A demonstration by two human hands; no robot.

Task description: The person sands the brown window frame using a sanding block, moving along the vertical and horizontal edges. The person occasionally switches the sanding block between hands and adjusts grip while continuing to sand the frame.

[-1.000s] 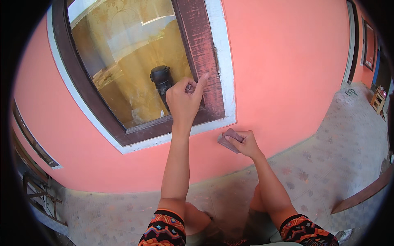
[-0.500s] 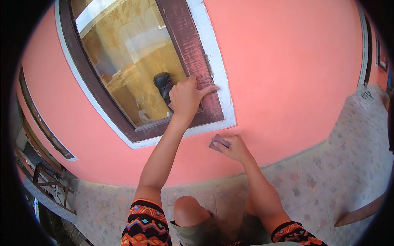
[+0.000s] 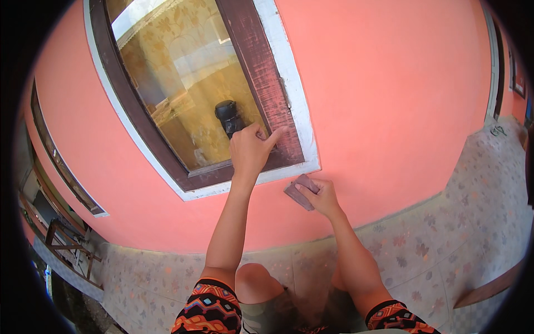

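A brown wooden window frame (image 3: 258, 61) holds a glass pane (image 3: 183, 72), and the right side of the frame is scuffed and reddish. In front of its lower right corner is my left hand (image 3: 249, 151), thumb stretched away from the bent index finger, with nothing seen in it. The other fingertips are hidden behind the hand, so I cannot tell whether they touch the frame. Below that corner, by the pink wall, my right hand (image 3: 327, 200) grips a folded piece of brownish-purple sandpaper (image 3: 305, 181) between thumb and fingers.
White trim (image 3: 302, 117) borders the frame, with a hinge (image 3: 285, 92) on the right side. A smooth pink wall (image 3: 384, 100) surrounds it. Tiled floor (image 3: 400, 245) with a leaf pattern lies below. A wooden rack (image 3: 72, 247) stands far left, and a brown board edge (image 3: 489, 292) at the lower right.
My left hand has shifted slightly down, its thumb drawn off the white trim. The right hand has turned the sandpaper, so more of it shows. The view has shifted a little.
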